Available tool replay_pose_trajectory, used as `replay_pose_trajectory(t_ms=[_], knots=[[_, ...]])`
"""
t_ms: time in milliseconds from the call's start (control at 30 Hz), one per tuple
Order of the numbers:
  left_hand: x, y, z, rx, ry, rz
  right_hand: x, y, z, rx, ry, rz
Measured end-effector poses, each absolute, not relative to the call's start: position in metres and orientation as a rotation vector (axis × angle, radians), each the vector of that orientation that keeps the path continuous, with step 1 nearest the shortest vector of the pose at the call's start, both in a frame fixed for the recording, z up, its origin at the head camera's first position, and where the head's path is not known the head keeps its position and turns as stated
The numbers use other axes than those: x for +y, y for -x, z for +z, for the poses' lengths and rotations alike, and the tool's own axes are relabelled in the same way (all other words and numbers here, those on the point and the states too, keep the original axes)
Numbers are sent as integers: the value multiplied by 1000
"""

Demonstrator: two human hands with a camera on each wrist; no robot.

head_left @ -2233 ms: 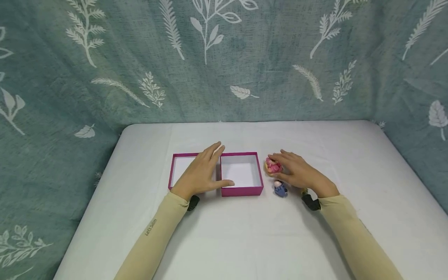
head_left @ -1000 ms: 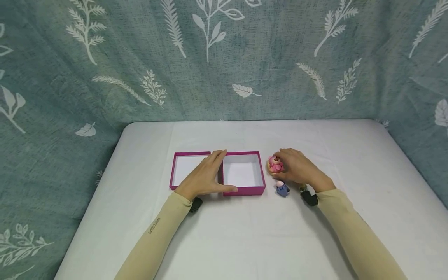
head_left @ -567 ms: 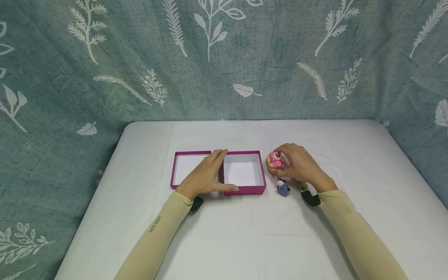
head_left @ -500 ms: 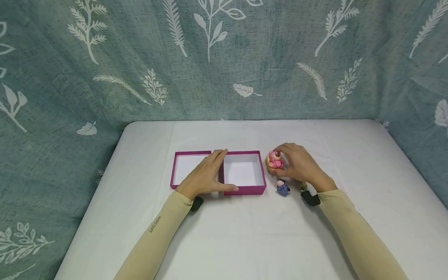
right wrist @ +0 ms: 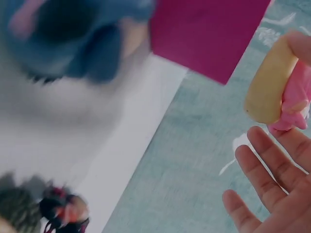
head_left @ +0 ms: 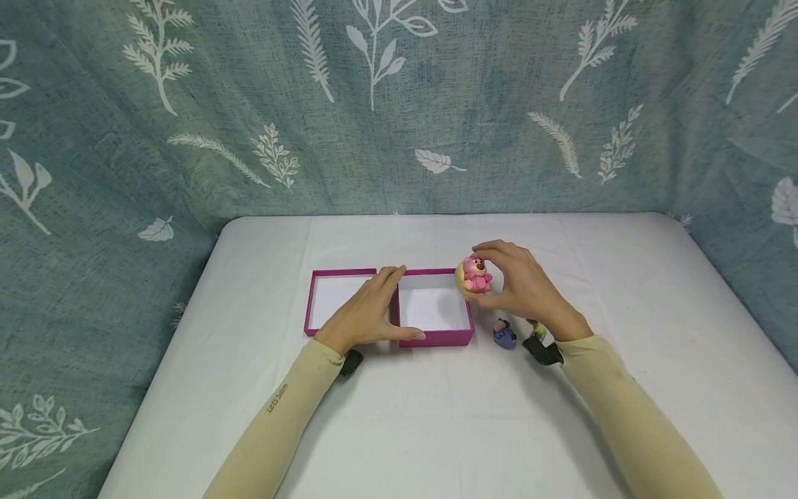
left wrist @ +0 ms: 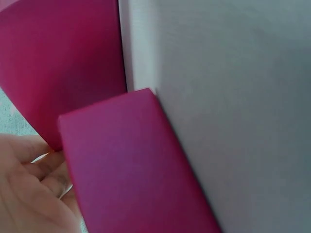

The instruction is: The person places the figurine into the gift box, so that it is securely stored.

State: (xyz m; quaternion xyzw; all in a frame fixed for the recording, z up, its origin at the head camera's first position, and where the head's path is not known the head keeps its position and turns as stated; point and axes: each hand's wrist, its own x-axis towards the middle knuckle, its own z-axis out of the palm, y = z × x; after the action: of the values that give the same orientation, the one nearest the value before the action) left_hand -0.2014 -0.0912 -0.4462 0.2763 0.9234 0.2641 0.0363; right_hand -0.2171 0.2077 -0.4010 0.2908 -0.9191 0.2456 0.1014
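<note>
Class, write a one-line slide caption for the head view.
The right hand holds a pink bear figure near an open magenta box; the left hand is at its opposite end.

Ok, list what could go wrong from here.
The right grip pinches the pink figure with its other fingers spread, so the figure might slip or twist.
In the head view, the pink figure overlaps the open box's rim, so it could catch there.
The blue figure is near the dark wrist mount, which might knock it.

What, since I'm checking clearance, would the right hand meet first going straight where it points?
Likely the open box, at its right rim; depth is unclear, so the pink bear may clear it.
</note>
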Motion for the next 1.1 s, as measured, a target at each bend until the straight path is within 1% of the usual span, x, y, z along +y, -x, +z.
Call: replay_pose_trajectory(t_ms=[267,500,1100], knots=[[-91,203,-445,2829,-851,821,181,214,-408,-2669,-926,832],[-91,203,-445,2813,-831,829,161,216,-421,-2692,-955,792],[-92,202,-446,2810,-864,852,139,220,-433,-2695,-1014,763]])
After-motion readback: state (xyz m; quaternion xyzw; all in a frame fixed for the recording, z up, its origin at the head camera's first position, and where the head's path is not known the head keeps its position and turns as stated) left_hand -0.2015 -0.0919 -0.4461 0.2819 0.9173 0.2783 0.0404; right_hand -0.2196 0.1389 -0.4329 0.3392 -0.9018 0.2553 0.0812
